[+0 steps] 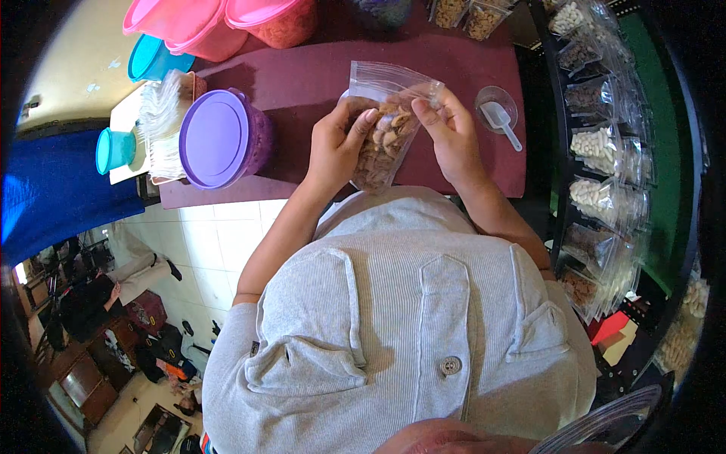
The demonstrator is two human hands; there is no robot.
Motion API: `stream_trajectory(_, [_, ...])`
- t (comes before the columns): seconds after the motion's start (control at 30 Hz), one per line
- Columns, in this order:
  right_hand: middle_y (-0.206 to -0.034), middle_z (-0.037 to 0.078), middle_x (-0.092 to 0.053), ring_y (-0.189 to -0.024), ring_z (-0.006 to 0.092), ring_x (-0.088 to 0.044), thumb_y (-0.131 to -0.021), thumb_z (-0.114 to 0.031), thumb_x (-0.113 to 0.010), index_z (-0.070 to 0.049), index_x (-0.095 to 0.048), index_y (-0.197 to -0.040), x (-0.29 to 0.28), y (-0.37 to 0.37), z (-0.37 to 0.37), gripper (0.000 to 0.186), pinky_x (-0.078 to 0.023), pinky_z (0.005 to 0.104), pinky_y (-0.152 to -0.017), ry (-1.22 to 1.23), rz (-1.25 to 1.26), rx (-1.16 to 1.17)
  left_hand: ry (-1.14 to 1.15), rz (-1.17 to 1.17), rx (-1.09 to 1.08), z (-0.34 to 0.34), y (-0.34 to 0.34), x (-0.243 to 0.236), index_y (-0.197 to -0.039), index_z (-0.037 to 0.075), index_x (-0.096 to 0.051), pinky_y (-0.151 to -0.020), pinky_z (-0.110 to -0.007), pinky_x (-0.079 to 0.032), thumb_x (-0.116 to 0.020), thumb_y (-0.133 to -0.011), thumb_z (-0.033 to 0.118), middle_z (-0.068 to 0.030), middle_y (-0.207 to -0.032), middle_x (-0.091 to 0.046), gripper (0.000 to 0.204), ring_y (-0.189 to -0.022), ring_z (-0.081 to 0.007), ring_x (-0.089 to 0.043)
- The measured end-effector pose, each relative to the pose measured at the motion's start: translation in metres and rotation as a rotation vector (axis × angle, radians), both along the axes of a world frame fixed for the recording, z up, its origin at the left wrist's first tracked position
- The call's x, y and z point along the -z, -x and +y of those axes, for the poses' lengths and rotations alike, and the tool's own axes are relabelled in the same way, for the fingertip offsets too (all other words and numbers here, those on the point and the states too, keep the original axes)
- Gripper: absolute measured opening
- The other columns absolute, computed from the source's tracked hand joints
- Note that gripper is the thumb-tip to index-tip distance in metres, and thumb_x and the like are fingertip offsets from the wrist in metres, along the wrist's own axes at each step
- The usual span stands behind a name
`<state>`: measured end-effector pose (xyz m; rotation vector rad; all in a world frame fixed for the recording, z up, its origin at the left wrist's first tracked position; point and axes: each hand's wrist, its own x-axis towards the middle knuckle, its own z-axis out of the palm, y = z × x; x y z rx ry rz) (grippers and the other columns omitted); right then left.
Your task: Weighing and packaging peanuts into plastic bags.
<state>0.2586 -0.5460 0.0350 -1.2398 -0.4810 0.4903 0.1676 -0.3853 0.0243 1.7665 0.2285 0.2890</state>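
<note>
A clear zip-top plastic bag (378,163) of brown, lumpy snack pieces is upright between my hands, in front of my body at the near edge of the maroon table (423,60). My left hand (338,144) grips the bag's left side, thumb across its front. My right hand (455,140) has thumb and fingers closed on the bag's upper right corner, by the zip strip. Whether the zip is sealed I cannot tell. Just right of that hand lies a clear round cup (507,101) with a white plastic scoop (495,117) in it.
At left are a purple lidded tub (214,136), a stack of clear bags (159,106), teal containers (113,151) and pink tubs (270,19). Filled bags (463,23) sit at the back. A rack of hanging snack bags (594,147) runs along my right. People (132,280) are at lower left.
</note>
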Motion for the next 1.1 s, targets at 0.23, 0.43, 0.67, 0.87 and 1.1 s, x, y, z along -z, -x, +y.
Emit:
stream_trajectory(0.23, [-0.092,0.002,-0.067,-0.086,0.0090,-0.062,-0.097,-0.018,-0.060,-0.001,-0.063,-0.100,-0.016,0.000,-0.011,0.017,-0.051,0.0258,-0.075,0.119,-0.278,0.053,0.253,-0.110,-0.003,-0.020,0.008,-0.009,-0.114,-0.002,-0.055,-0.085,-0.028,-0.048,-0.061,-0.096,0.016,-0.0074,-0.103,-0.065,0.026,-0.094,-0.0120,-0.060])
stream_trajectory(0.43, [-0.078,0.006,-0.066,-0.074,0.0123,-0.064,-0.093,-0.014,-0.064,-0.001,-0.064,-0.090,-0.015,-0.002,-0.016,0.013,-0.050,0.0283,-0.064,0.169,-0.492,0.191,-0.105,-0.281,-0.211,-0.023,0.004,-0.017,-0.124,0.000,-0.050,-0.096,-0.035,-0.042,-0.072,-0.087,0.021,-0.0094,-0.105,-0.066,0.048,-0.106,-0.0193,-0.059])
stream_trajectory(0.67, [-0.077,0.014,-0.065,-0.068,0.0261,-0.065,-0.088,-0.013,-0.068,-0.003,-0.065,-0.089,-0.028,0.011,-0.020,0.010,-0.050,0.0333,-0.062,0.308,-0.677,0.068,-0.922,-0.091,0.061,-0.003,0.006,-0.073,-0.094,0.013,-0.070,-0.100,-0.044,-0.029,-0.074,-0.077,0.028,0.0002,-0.101,-0.067,0.023,-0.105,-0.0212,-0.058])
stream_trajectory(0.87, [-0.079,0.015,-0.065,-0.070,0.0301,-0.065,-0.088,-0.008,-0.066,-0.001,-0.064,-0.089,-0.027,0.013,-0.025,0.008,-0.050,0.0349,-0.063,0.289,-0.808,0.102,-0.818,-0.100,0.068,-0.019,0.009,-0.073,-0.089,0.013,-0.068,-0.099,-0.049,-0.029,-0.070,-0.082,0.023,0.0009,-0.097,-0.068,0.013,-0.101,-0.0206,-0.059])
stream_trajectory(1.1, [-0.076,0.015,-0.063,-0.069,0.0289,-0.064,-0.089,-0.007,-0.065,0.002,-0.063,-0.084,-0.027,0.023,-0.026,0.010,-0.050,0.0349,-0.063,0.259,-0.777,0.208,-0.912,-0.145,0.090,-0.002,0.013,-0.071,-0.090,0.011,-0.066,-0.099,-0.049,-0.031,-0.071,-0.082,0.025,-0.0019,-0.097,-0.068,0.016,-0.102,-0.0234,-0.059])
